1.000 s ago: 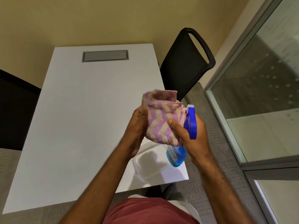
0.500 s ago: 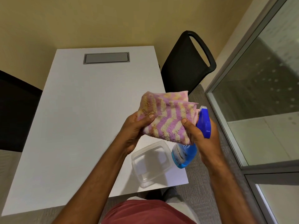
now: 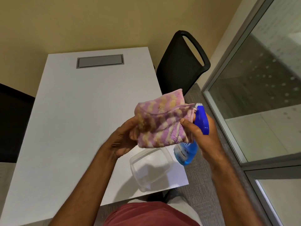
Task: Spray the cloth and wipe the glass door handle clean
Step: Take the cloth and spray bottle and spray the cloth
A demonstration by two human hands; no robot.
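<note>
A pink and yellow striped cloth (image 3: 160, 123) is bunched between both hands above the table's near right corner. My left hand (image 3: 126, 137) grips its left side from below. My right hand (image 3: 203, 136) holds a blue spray bottle (image 3: 187, 151) with a blue trigger head (image 3: 202, 118), and its thumb presses on the cloth's right edge. The nozzle sits right against the cloth. The glass door (image 3: 263, 88) is at the right; no handle shows in view.
A clear plastic container (image 3: 151, 168) lies on the white table (image 3: 73, 119) below the cloth. A black chair (image 3: 180, 64) stands by the table's far right side. Another dark chair (image 3: 13, 121) is at the left. Grey carpet runs along the metal door frame (image 3: 231, 54).
Both hands have shifted right and slightly lower with the cloth and bottle. The cloth has been turned and spread flatter. The clear container below has come into view.
</note>
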